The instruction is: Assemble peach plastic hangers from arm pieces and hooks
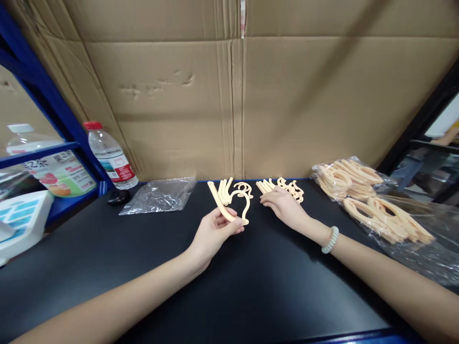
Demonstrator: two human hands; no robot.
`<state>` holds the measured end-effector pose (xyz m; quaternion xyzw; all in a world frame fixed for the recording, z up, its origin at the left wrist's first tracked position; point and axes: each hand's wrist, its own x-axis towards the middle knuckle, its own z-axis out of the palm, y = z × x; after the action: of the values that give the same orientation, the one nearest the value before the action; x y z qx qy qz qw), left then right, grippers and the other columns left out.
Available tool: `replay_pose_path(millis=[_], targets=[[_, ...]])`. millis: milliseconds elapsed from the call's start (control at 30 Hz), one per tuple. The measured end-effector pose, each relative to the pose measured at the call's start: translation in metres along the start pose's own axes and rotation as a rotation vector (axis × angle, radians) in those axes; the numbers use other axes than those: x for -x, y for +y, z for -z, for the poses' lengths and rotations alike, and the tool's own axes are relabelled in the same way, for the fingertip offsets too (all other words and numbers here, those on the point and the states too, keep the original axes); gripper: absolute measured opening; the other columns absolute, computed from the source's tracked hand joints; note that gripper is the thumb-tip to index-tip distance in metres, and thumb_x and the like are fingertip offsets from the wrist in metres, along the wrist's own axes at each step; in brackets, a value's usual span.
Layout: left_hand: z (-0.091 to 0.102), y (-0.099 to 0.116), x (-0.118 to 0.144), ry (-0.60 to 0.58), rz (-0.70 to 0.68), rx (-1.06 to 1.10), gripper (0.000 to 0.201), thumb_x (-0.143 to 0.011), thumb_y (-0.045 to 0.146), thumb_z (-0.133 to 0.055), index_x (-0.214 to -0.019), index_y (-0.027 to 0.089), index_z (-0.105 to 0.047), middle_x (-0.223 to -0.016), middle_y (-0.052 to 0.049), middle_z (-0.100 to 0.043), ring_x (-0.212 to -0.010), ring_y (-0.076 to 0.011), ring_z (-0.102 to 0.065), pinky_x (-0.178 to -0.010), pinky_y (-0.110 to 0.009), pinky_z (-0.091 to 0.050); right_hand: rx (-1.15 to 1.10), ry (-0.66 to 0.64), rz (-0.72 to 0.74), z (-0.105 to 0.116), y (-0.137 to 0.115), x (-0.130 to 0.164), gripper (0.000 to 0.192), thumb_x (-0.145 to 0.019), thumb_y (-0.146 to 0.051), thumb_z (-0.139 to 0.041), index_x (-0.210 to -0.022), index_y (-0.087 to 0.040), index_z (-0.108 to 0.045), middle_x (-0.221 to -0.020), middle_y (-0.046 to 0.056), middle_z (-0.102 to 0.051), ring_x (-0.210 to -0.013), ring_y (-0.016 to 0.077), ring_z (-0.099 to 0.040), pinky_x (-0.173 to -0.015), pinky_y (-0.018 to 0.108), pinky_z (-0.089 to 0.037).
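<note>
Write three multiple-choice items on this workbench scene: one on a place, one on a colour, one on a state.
1. Where is the water bottle?
A. far left of the table
B. by the right bags
C. in a hand

2. What colour is its cap?
A. blue
B. red
C. green

3. What is the left hand doing?
A. lying flat and empty
B. gripping beige plastic hooks
C. holding a bag

Key: 1 A, it stands beside the blue shelf frame; 2 B, the cap is red; 3 B, fingers pinch the hooks while the right hand rests on the hook pile.
</note>
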<state>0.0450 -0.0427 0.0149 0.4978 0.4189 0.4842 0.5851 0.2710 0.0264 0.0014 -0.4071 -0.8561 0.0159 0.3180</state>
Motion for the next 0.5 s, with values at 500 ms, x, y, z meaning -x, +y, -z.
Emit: replay_pose_path(millis=[500], targets=[[0.001, -0.003, -0.001, -0.019, -0.029, 0.026, 0.036, -0.065, 0.025, -0.080, -0.090, 0.015, -0.056, -0.077, -0.001, -0.067, -0.073, -0.0137, -0.065, -0.078, -0.030, -0.053, -1.158, 0.241, -0.557, 0.007, -0.067, 0.014, 0.025, -0.075, -0.040, -0.068, -0.088, -0.019, -0.068, -0.098, 0.007, -0.067, -0.082, 0.0174, -0.064, -0.082, 0.036, -0.052]])
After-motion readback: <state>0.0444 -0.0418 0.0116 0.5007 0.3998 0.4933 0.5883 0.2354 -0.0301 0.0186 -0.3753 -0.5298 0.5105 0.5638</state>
